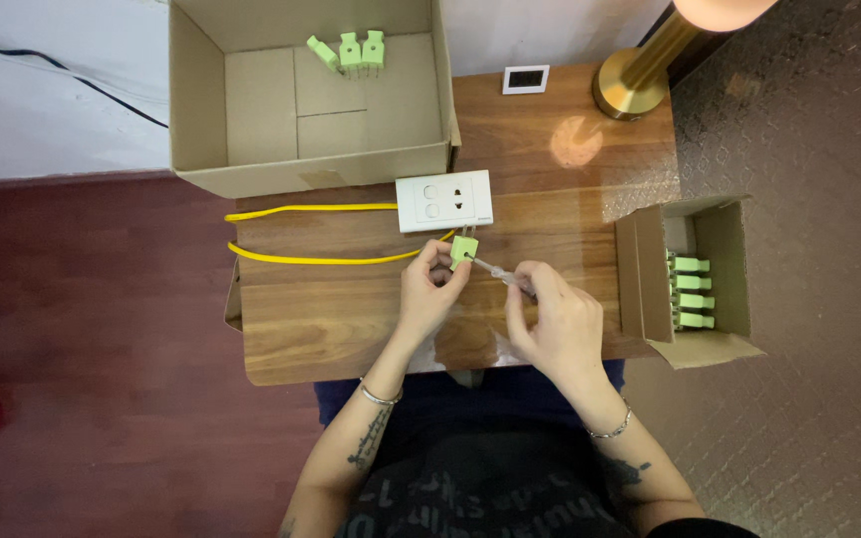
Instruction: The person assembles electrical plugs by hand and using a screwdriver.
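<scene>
A small green plug point(463, 248) is pinched in the left hand point(428, 291) over the middle of the wooden worktop point(331, 319), just below a white socket plate point(444, 200). A thin screwdriver point(502, 272) is held in the narrow grip of the right hand point(555, 324), its tip at the plug. Bare wood is left toward the near edge. Three green plugs point(349, 52) lie in the large open cardboard box point(251, 110); more point(691, 291) are stacked in the small box point(724, 269) at the right edge.

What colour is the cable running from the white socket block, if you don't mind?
Yellow; the cable shows best in the head view, looping left from the white socket block.
</scene>
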